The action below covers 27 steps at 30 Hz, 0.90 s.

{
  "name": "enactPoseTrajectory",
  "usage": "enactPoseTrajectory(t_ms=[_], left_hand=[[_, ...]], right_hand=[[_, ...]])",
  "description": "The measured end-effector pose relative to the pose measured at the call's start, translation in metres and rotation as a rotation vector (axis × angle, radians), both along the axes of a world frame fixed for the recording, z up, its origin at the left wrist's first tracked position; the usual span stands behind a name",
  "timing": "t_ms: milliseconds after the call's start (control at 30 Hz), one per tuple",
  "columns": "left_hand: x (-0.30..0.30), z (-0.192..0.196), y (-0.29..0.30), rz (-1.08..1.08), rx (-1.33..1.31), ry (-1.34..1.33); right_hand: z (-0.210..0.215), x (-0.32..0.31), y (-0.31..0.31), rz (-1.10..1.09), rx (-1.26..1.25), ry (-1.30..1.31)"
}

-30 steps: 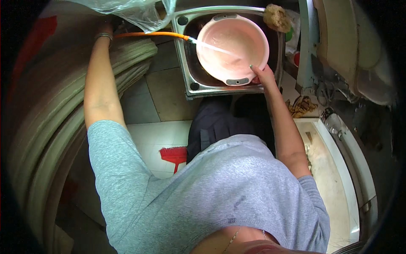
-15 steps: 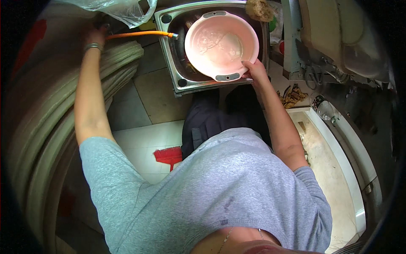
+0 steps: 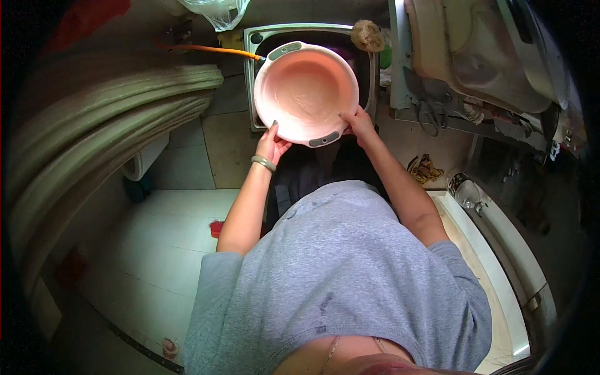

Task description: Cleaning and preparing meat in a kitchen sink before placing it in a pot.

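Head view, pink basin, thumbs over its rim, fingers beneath.

A round pink basin (grey grips at its rim) holds some water, upper centre of the frame.

Clear plastic bag, tan fibrous clump, partly hidden red broom

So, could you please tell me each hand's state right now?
Left hand: closed, holding the basin.
Right hand: closed, also holding the basin.
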<state>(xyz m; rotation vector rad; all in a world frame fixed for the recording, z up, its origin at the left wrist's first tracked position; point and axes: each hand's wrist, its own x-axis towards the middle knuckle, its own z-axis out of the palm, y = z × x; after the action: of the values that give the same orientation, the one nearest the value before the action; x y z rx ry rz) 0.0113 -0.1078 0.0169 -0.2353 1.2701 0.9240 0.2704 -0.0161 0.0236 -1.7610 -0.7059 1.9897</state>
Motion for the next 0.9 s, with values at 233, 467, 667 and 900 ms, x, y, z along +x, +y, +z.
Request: enactPoseTrajectory(t_ms=[233, 467, 667, 900], left_hand=[[0.057, 0.004, 0.002, -0.114, 0.034, 0.208], [0.082, 0.114, 0.041, 0.078, 0.559, 0.276], [0.154, 0.160, 0.066, -0.295, 0.861, 0.203], [0.158, 0.149, 0.059, -0.675, 0.948, 0.220]], right_hand=[[-0.009, 0.031, -0.012, 0.000, -0.083, 0.026], [-0.013, 0.025, 0.006, -0.082, -0.406, 0.264], [-0.035, 0.026, -0.007, -0.131, -0.610, 0.620], [-0.023, 0.007, -0.030, -0.102, -0.384, 0.851]])
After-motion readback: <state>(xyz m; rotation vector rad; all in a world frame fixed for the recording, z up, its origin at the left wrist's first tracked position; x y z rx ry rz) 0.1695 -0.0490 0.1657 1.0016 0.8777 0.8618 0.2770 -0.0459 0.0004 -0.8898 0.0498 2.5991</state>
